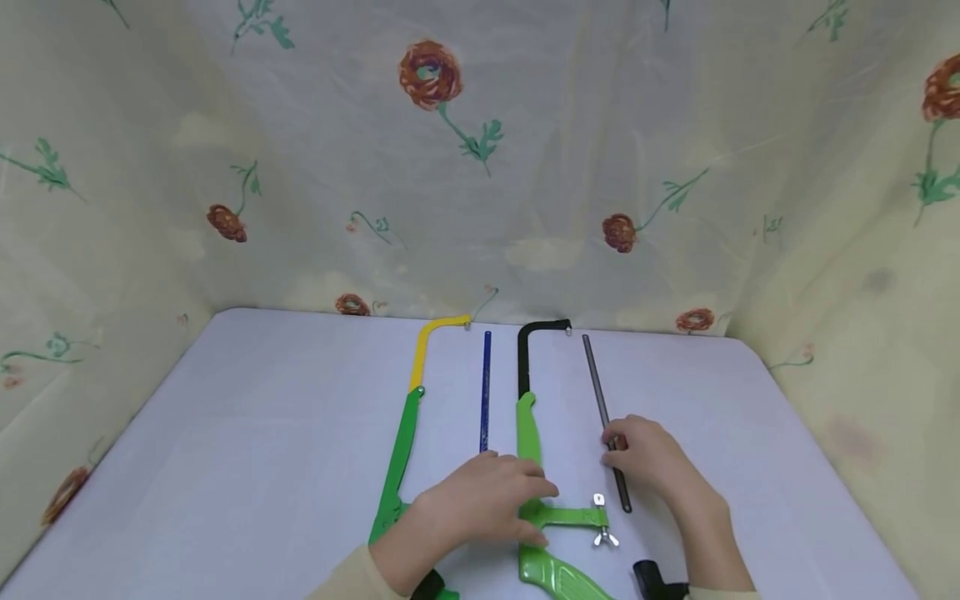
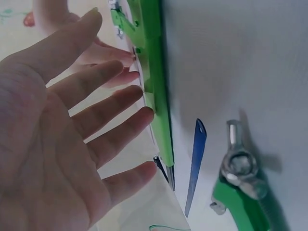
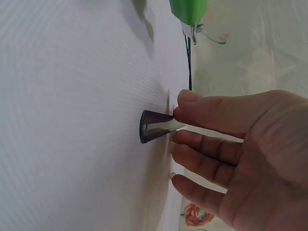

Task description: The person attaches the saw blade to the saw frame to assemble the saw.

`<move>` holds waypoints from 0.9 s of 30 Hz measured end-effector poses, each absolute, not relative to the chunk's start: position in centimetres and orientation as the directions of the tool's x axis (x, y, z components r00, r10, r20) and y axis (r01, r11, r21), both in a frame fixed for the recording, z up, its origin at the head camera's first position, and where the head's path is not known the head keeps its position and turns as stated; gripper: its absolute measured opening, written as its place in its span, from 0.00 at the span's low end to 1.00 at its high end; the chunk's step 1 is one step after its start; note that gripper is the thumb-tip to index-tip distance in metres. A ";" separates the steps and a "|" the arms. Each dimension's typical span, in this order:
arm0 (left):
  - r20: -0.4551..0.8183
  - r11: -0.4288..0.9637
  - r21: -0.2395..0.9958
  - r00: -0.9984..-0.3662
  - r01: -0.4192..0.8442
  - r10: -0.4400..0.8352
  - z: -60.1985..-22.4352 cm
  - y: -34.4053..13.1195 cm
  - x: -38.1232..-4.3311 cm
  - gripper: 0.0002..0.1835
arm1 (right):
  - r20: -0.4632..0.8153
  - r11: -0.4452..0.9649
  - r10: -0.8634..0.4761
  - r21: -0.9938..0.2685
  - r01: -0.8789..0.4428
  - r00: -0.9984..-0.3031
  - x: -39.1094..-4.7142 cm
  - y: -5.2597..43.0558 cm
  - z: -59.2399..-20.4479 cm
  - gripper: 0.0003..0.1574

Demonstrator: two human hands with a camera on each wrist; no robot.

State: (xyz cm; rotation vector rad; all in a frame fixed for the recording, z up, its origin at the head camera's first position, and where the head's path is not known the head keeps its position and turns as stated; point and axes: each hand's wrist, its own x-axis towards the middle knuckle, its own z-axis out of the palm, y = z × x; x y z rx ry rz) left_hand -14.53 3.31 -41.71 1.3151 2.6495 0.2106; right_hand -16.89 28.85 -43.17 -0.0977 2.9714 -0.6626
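My right hand [image 1: 654,457] pinches a dark grey hacksaw blade [image 1: 595,375] between thumb and fingers near its lower part; the blade lies lengthwise on the table. In the right wrist view the blade's near end [image 3: 156,127] sticks out past the fingertips. My left hand [image 1: 483,498], fingers spread, is over the light green and black hacksaw frame [image 1: 528,429] and hides part of it. In the left wrist view its palm [image 2: 43,144] holds nothing. A blue hacksaw blade [image 1: 485,392] lies left of that frame, its lower end hidden by the left hand.
Left of the blue blade lies a green and yellow hacksaw frame [image 1: 401,450], partly covered by the left arm. A wing nut [image 1: 605,538] sits on the light green frame's side arm. A black tubular piece [image 1: 651,579] is at the front right. Flowered cloth [image 1: 540,192] hangs behind the table.
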 end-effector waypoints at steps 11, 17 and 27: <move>-0.119 0.631 0.127 -0.620 0.765 0.776 -42.1 3.7 -15.0 0.26 | -0.061 0.898 0.056 -0.433 0.077 -0.997 -16.7 27.9 -43.5 0.13; -0.150 0.642 0.105 -0.626 0.759 0.765 -42.1 3.4 -14.9 0.27 | -0.067 0.855 0.123 -0.500 0.141 -0.990 -16.1 27.2 -44.0 0.13; -0.151 0.659 0.152 -0.642 0.736 0.752 -42.1 3.3 -14.9 0.29 | -0.073 0.845 0.172 -0.501 0.185 -0.982 -16.3 26.8 -43.6 0.13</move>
